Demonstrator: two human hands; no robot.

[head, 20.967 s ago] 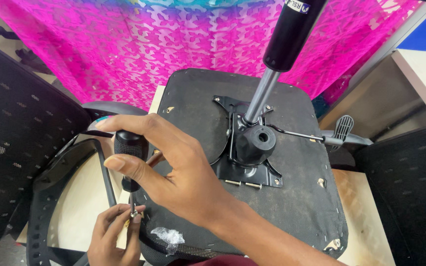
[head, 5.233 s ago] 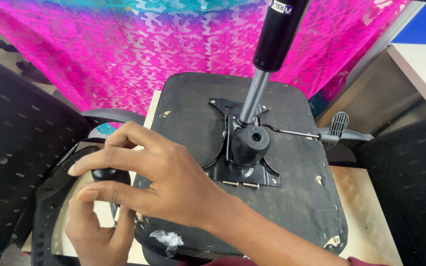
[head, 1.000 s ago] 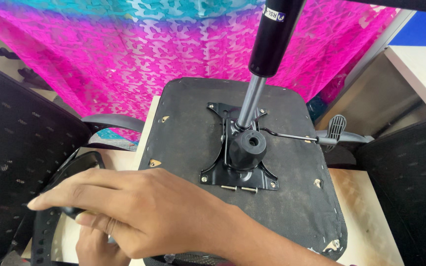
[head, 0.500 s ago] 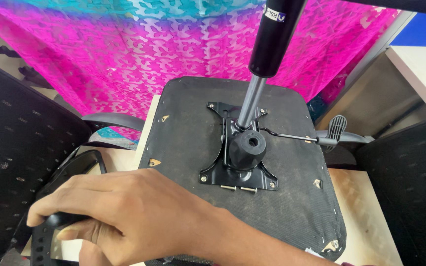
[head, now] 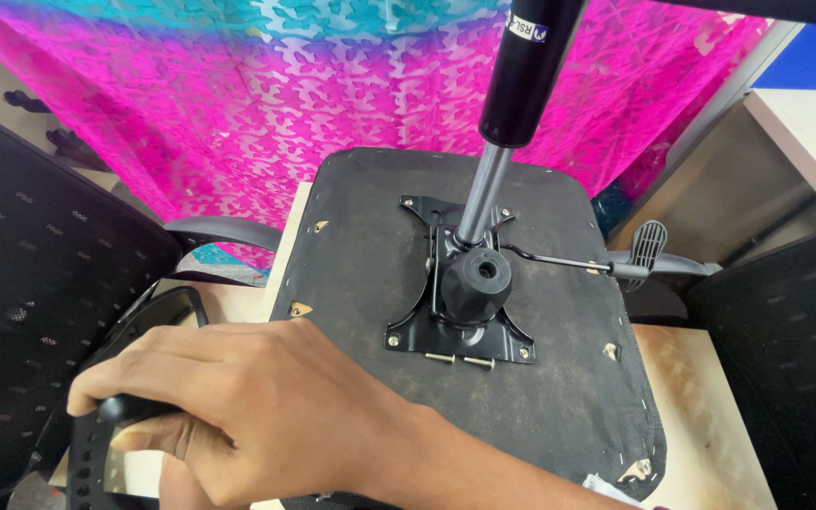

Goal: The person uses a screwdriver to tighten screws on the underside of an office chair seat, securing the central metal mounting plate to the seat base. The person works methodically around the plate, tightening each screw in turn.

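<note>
your right hand (head: 266,406) clamps the black armrest (head: 96,444) at near left, just beside the upturned seat base (head: 559,397); left hand hidden.

I see my right hand (head: 266,416) bare, no glove, ring or watch; the forearm is bare too, with no sleeve showing anywhere.

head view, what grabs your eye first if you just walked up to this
The upturned seat fills the middle, with a black bracket bolted on it and a gas cylinder rising from that. Behind hangs a bright pink and teal cloth. At lower left, the right hand curls over a black armrest.
</note>
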